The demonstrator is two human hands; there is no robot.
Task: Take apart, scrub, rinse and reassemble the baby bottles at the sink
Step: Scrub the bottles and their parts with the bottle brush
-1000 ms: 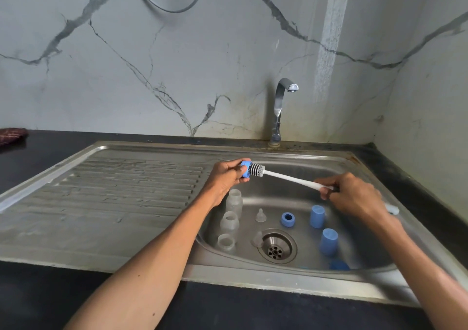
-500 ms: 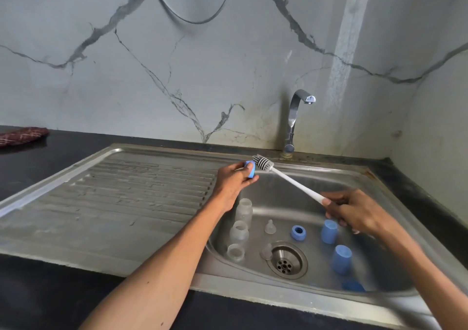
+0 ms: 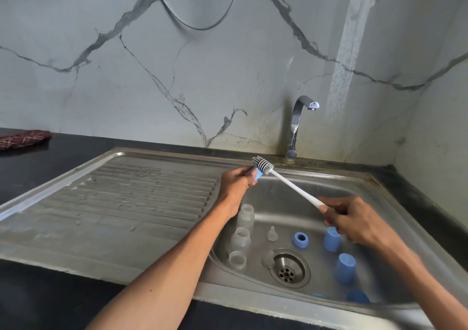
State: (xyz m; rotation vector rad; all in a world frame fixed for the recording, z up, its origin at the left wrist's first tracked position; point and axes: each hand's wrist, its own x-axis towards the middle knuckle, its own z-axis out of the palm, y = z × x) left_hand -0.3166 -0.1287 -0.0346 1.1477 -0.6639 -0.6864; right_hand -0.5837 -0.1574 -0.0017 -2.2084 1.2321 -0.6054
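Observation:
My left hand (image 3: 236,185) grips a small blue bottle ring (image 3: 256,175) above the sink's left rim. My right hand (image 3: 354,222) holds the white handle of a bottle brush (image 3: 291,184); its grey bristle head sits just above and behind the ring, outside it. In the sink basin (image 3: 304,203) lie three clear bottle bodies (image 3: 241,238) in a row, two clear teats (image 3: 271,233), another blue ring (image 3: 300,239) and blue caps (image 3: 331,238), (image 3: 345,266).
The tap (image 3: 296,127) stands at the back, shut off. The drain (image 3: 288,269) is at the basin's front. A ribbed draining board (image 3: 126,203) lies left. A dark red cloth (image 3: 22,138) rests on the black counter far left. A marble wall rises behind.
The brush head has come out of the blue ring and now rests above it, with the handle tilted more steeply. My view has shifted left and both hands have risen slightly.

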